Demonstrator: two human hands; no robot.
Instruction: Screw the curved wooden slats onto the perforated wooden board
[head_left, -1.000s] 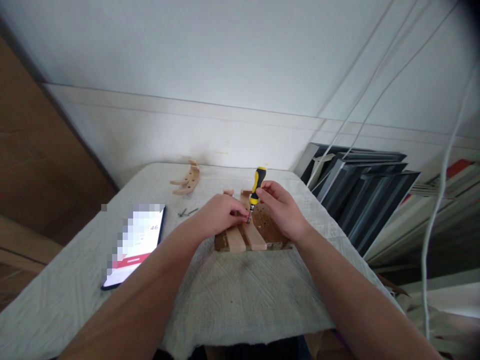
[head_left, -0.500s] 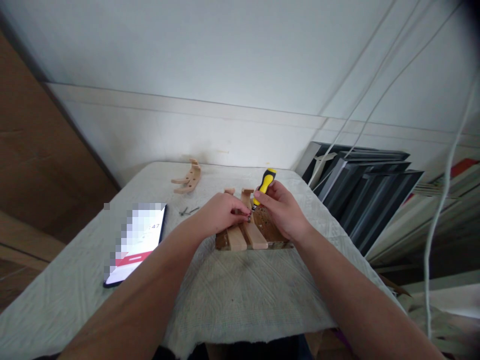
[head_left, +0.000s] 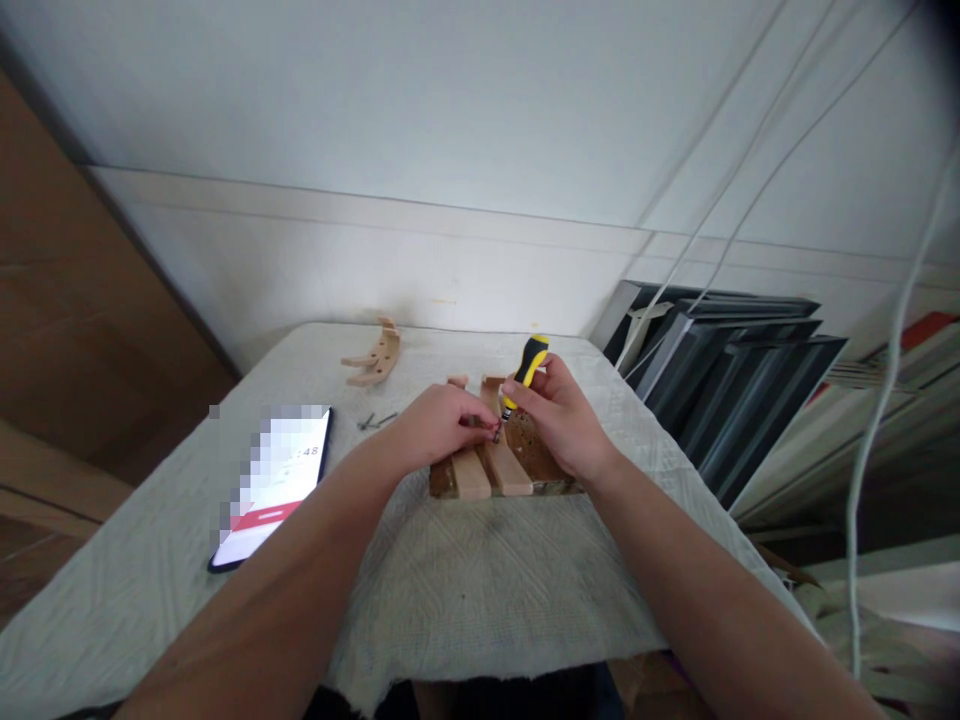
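Note:
In my right hand [head_left: 561, 415] is a yellow and black screwdriver [head_left: 526, 368], tilted, its shaft pointing down and to the left. Its tip meets a small metal screw [head_left: 497, 434] above the light wooden pieces. The fingertips of my left hand [head_left: 442, 425] are pinched around that screw. Two pale wooden strips [head_left: 510, 473] lie side by side on a dark brown wooden board [head_left: 534, 452]. My left hand covers part of the strips and the board.
Left of my left hand lie several loose screws [head_left: 375, 421]. Behind them rests a curved wooden piece with holes [head_left: 381, 358]. A phone [head_left: 281, 490] lies on the cloth-covered table [head_left: 480, 590]. Dark panels [head_left: 720, 380] lean on the right, near hanging white cables [head_left: 874, 450].
The screwdriver handle has turned slightly, with more black facing me, and my right fingers have shifted on it. My left hand stays at the screw.

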